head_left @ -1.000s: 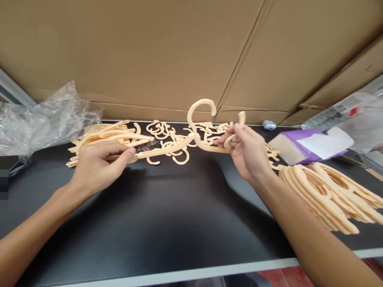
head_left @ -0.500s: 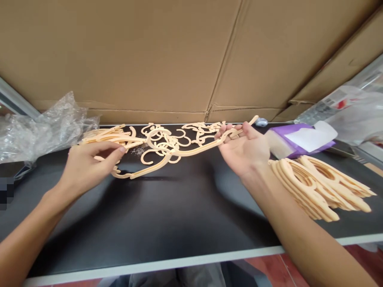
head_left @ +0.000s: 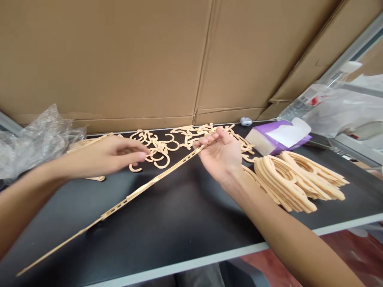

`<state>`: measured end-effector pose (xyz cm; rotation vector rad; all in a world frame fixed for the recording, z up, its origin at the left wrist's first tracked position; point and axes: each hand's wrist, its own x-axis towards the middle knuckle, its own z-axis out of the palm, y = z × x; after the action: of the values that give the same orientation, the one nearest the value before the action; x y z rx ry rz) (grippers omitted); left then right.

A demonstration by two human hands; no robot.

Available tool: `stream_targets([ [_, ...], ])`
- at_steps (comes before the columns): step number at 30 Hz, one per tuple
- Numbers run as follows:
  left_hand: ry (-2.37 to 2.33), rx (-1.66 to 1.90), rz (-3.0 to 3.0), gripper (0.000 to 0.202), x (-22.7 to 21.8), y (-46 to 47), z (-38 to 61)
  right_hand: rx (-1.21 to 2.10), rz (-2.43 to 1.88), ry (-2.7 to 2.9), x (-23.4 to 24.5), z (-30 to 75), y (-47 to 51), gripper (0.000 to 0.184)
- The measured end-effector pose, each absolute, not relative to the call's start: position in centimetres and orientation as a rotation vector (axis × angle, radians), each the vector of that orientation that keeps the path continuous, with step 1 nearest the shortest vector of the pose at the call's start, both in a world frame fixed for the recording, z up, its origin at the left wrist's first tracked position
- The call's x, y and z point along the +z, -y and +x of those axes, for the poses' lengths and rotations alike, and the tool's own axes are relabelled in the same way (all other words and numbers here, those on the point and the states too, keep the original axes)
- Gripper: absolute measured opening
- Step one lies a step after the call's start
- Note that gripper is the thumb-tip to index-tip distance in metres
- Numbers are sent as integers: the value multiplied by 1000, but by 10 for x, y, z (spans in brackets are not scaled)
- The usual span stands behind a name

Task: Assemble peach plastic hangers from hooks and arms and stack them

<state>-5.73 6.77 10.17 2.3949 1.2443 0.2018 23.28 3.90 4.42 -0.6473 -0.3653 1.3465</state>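
My right hand (head_left: 218, 153), palm turned up, grips one end of a beige plastic hanger (head_left: 155, 181). The hanger appears edge-on as a long thin strip with small slots, slanting down to the lower left over the table. My left hand (head_left: 104, 155) is off the hanger; its fingers stretch rightward with thumb and fingers apart, beside a heap of loose beige hooks (head_left: 161, 153). Partly behind that hand lie more beige hanger pieces (head_left: 86, 143). Another group of small beige parts (head_left: 191, 131) lies behind my right hand.
Stacked beige hanger pieces (head_left: 284, 179) lie right of my right forearm. Behind them stands a purple tissue pack (head_left: 275, 133). Crumpled clear plastic (head_left: 44, 139) fills the left side. A cardboard wall (head_left: 119, 59) backs the black table (head_left: 179, 231).
My left hand has moved right toward the hooks. The hanger in my right hand has turned edge-on, its far end now pointing to the lower left. The view has shifted right.
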Motion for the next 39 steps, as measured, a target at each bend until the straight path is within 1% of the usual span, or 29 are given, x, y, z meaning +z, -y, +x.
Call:
stream_targets([
  [4,-1035,322,2374,35,78,-51,14,1404,-661,411,38,222,-34,49],
  [8,-893,367,2065,27,52,-46,51,1453,-669,503,30,218,-32,41],
  [10,-876,435,1959,22,43,-49,51,1469,-714,538,27,219,-34,32],
  [13,-938,531,1989,21,36,-53,37,1417,-862,593,21,224,-41,9],
  [15,-1005,544,2097,22,36,-53,25,1215,-996,627,18,232,-47,25],
  [17,-1063,544,2229,24,36,-51,16,838,-1105,751,19,241,-51,38],
  [19,-1101,568,2337,25,36,-49,10,413,-1150,1015,23,247,-48,40],
  [20,-1109,585,2379,26,35,-47,8,254,-1155,1186,27,248,-45,36],
  [21,-1107,599,2416,27,34,-46,7,188,-1165,1357,31,247,-40,30],
  [23,-1084,602,2492,29,31,-44,6,252,-1202,1680,36,242,-29,14],
  [24,-1065,590,2536,31,30,-43,6,314,-1230,1834,37,239,-24,12],
  [26,-1014,544,2643,33,27,-42,5,457,-1339,2098,37,233,-17,21],
  [28,-968,470,2788,34,25,-39,4,620,-1470,2239,35,229,-14,31],
  [31,-875,321,3092,33,25,-34,1,882,-1521,2319,36,228,-14,40],
  [33,-738,243,3276,32,27,-31,0,1077,-1464,2380,39,230,-16,40],
  [36,-476,207,3416,32,32,-28,0,1376,-1404,2374,43,233,-20,29],
  [37,-411,198,3441,31,32,-28,0,1451,-1397,2344,44,234,-22,25],
  [39,-334,191,3485,31,32,-27,0,1532,-1382,2303,46,234,-23,22],
])
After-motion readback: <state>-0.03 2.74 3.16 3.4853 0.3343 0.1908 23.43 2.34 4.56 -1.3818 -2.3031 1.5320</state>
